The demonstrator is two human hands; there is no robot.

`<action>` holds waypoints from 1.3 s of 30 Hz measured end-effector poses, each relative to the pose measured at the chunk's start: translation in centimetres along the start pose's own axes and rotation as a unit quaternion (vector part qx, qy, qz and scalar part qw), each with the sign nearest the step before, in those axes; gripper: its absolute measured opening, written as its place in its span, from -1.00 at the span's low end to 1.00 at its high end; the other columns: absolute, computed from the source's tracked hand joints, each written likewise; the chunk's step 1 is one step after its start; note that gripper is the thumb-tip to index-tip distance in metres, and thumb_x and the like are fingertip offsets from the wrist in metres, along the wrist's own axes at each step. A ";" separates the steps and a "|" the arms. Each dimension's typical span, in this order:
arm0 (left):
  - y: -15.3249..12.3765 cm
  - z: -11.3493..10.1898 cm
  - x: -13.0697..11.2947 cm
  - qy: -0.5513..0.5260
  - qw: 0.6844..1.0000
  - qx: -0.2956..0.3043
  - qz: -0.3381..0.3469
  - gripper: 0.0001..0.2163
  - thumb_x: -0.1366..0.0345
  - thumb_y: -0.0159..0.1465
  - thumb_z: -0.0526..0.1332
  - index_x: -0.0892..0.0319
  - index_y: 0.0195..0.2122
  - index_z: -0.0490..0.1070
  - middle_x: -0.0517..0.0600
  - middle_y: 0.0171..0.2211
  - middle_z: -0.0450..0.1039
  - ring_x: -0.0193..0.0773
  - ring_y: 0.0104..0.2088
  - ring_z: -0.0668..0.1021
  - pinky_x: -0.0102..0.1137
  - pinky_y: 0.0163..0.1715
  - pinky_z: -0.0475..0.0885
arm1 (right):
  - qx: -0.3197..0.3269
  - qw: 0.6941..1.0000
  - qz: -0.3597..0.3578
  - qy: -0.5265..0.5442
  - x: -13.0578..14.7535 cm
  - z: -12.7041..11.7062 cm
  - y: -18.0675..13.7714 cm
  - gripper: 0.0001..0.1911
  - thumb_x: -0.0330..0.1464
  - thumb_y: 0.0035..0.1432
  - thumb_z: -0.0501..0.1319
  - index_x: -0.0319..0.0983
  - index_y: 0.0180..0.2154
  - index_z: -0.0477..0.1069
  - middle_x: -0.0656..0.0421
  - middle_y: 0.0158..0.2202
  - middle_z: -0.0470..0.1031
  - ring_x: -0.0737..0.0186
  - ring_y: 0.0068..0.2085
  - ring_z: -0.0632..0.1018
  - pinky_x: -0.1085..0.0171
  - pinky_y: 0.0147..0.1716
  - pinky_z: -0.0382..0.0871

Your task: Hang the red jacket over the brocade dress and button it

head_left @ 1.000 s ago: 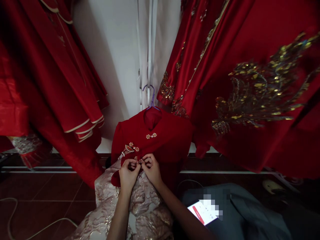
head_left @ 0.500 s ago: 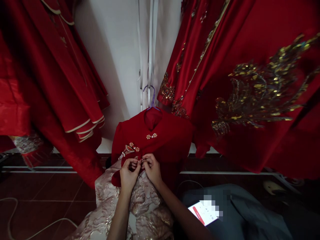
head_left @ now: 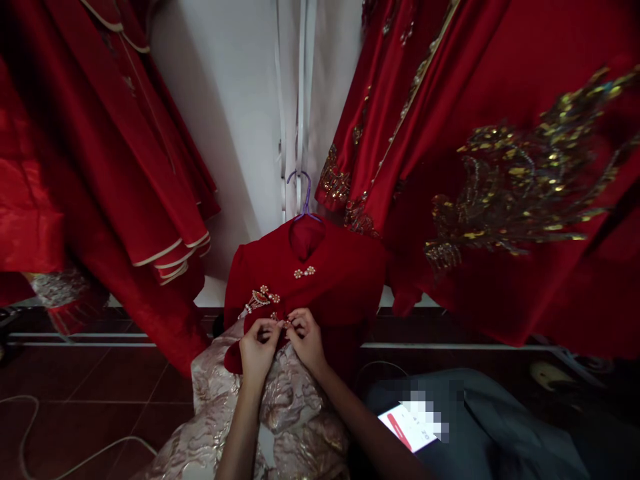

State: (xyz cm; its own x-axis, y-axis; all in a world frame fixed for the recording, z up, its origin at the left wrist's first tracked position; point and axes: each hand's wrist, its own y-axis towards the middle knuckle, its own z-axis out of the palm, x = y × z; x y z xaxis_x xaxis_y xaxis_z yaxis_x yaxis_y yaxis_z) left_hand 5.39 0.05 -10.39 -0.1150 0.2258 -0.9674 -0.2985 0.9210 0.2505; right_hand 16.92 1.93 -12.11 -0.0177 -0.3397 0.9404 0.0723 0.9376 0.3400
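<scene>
A red jacket [head_left: 345, 280] hangs in front of me on a purple hanger [head_left: 307, 200]. At its chest sits a flower-shaped pearl clasp [head_left: 305, 273], and a beaded brooch-like ornament [head_left: 260, 300] lies to the left. Lower on the jacket front, my left hand [head_left: 257, 350] and my right hand [head_left: 307, 343] meet with thumbs and fingers pinched. Between their fingertips is a small ornamental fastener [head_left: 287, 325], mostly hidden. Under my forearms lies pale, shiny embossed fabric [head_left: 293, 393].
Red garments with pale trim [head_left: 165, 200] hang at the left; a red garment with gold sequin embroidery [head_left: 540, 173] hangs at the right. A lit phone [head_left: 407, 427] rests on grey-blue cloth [head_left: 465, 400]. A white cable [head_left: 105, 453] crosses the tiled floor.
Both hands stay at the same fastener. The fingertips have shifted slightly, with the left thumb and index finger pressed a little closer towards the right fingers.
</scene>
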 end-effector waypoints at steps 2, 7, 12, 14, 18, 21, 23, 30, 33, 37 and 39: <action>1.1 0.1 0.1 -0.059 0.998 -0.010 -0.028 -0.77 0.16 0.01 0.30 0.23 -0.43 0.44 -0.01 -0.46 0.50 -0.29 -0.43 0.53 -0.44 -0.41 0.45 | -0.003 1.000 0.003 0.014 0.0 -0.1 -0.1 -0.80 -0.47 -0.06 0.15 -0.19 -0.30 0.27 0.24 -0.39 0.36 0.39 -0.46 0.42 0.43 -0.54 0.33; 4.7 0.4 0.0 -0.208 0.970 -0.047 -0.115 -0.81 0.24 0.03 0.29 0.25 -0.38 0.47 0.03 -0.36 0.53 -0.33 -0.41 0.55 -0.41 -0.31 0.45 | -0.010 0.999 -0.006 0.049 -0.3 -0.5 -0.2 -0.77 -0.53 -0.14 0.09 -0.20 -0.35 0.29 0.27 -0.47 0.28 0.40 -0.48 0.36 0.44 -0.56 0.29; 5.7 1.0 -0.8 -0.308 0.929 -0.027 -0.204 -0.77 0.30 -0.05 0.36 0.27 -0.36 0.48 0.03 -0.37 0.53 -0.38 -0.42 0.54 -0.45 -0.30 0.43 | -0.010 0.998 -0.004 0.061 -1.0 -0.7 0.0 -0.75 -0.52 -0.16 0.07 -0.21 -0.34 0.30 0.25 -0.46 0.29 0.39 -0.49 0.34 0.44 -0.57 0.28; 5.5 1.2 -0.8 -0.319 0.923 -0.018 -0.215 -0.73 0.28 -0.08 0.38 0.26 -0.34 0.48 0.03 -0.37 0.53 -0.40 -0.46 0.53 -0.47 -0.35 0.42 | -0.006 0.998 -0.001 0.063 -1.1 -0.7 0.0 -0.75 -0.51 -0.16 0.07 -0.21 -0.34 0.30 0.26 -0.46 0.29 0.40 -0.50 0.33 0.44 -0.58 0.27; 5.4 1.7 -0.5 -0.283 0.940 -0.035 -0.189 -0.74 0.28 -0.08 0.37 0.26 -0.35 0.48 0.02 -0.40 0.53 -0.41 -0.47 0.52 -0.50 -0.39 0.40 | -0.004 0.998 0.000 0.067 -1.1 -0.6 0.0 -0.76 -0.52 -0.16 0.07 -0.20 -0.34 0.29 0.25 -0.45 0.27 0.39 -0.48 0.34 0.44 -0.57 0.28; 5.8 2.4 0.0 -0.215 0.964 -0.090 -0.131 -0.83 0.33 -0.07 0.34 0.26 -0.44 0.48 0.00 -0.44 0.53 -0.36 -0.41 0.53 -0.48 -0.32 0.39 | -0.004 0.998 -0.003 0.066 -1.0 -0.6 0.0 -0.76 -0.53 -0.16 0.07 -0.20 -0.35 0.28 0.26 -0.45 0.26 0.39 -0.47 0.33 0.44 -0.56 0.27; 6.0 2.8 0.2 -0.187 0.970 -0.108 -0.110 -0.87 0.35 -0.07 0.33 0.25 -0.47 0.47 -0.01 -0.46 0.52 -0.32 -0.39 0.53 -0.44 -0.28 0.40 | -0.005 0.998 -0.004 0.065 -1.0 -0.6 0.0 -0.75 -0.53 -0.16 0.06 -0.20 -0.35 0.27 0.27 -0.46 0.25 0.39 -0.47 0.33 0.45 -0.56 0.27; 5.4 2.1 -1.4 -0.264 0.941 -0.012 -0.210 -0.72 0.12 0.00 0.31 0.23 -0.37 0.44 -0.04 -0.43 0.51 -0.41 -0.48 0.50 -0.52 -0.44 0.35 | -0.002 0.996 0.003 0.084 -1.3 -0.6 0.1 -0.76 -0.51 -0.16 0.06 -0.19 -0.35 0.25 0.27 -0.46 0.23 0.40 -0.50 0.32 0.44 -0.60 0.27; 5.0 1.5 -3.1 -0.381 0.867 0.131 -0.294 -0.58 -0.10 0.07 0.16 0.23 -0.39 0.40 -0.05 -0.52 0.45 -0.40 -0.58 0.46 -0.49 -0.54 0.33 | -0.003 0.996 0.006 0.088 -1.5 -0.6 0.0 -0.78 -0.51 -0.16 0.06 -0.19 -0.36 0.24 0.28 -0.47 0.24 0.40 -0.51 0.33 0.43 -0.60 0.28; 5.1 2.1 -4.3 -0.464 0.814 0.182 -0.298 -0.58 -0.09 0.14 0.06 0.23 -0.45 0.35 -0.05 -0.57 0.40 -0.36 -0.57 0.46 -0.45 -0.47 0.37 | -0.012 0.996 0.006 0.090 -1.7 -0.6 0.1 -0.81 -0.51 -0.15 0.05 -0.18 -0.39 0.20 0.30 -0.51 0.22 0.41 -0.54 0.32 0.44 -0.61 0.27; 5.3 2.6 -4.2 -0.488 0.823 0.128 -0.260 -0.69 0.04 0.18 0.07 0.21 -0.41 0.35 -0.06 -0.50 0.42 -0.39 -0.51 0.48 -0.48 -0.40 0.37 | -0.007 0.996 0.006 0.090 -1.6 -0.6 0.1 -0.79 -0.51 -0.15 0.05 -0.19 -0.37 0.21 0.30 -0.50 0.23 0.42 -0.54 0.32 0.44 -0.62 0.26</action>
State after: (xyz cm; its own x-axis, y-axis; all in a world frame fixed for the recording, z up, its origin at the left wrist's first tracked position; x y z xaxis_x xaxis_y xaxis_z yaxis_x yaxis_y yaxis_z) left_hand 6.78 4.87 -5.12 0.8191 -0.1886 -0.5417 0.1581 0.9820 -0.1029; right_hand 17.59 2.50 -13.64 0.1613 -0.3374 0.9274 0.0859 0.9410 0.3274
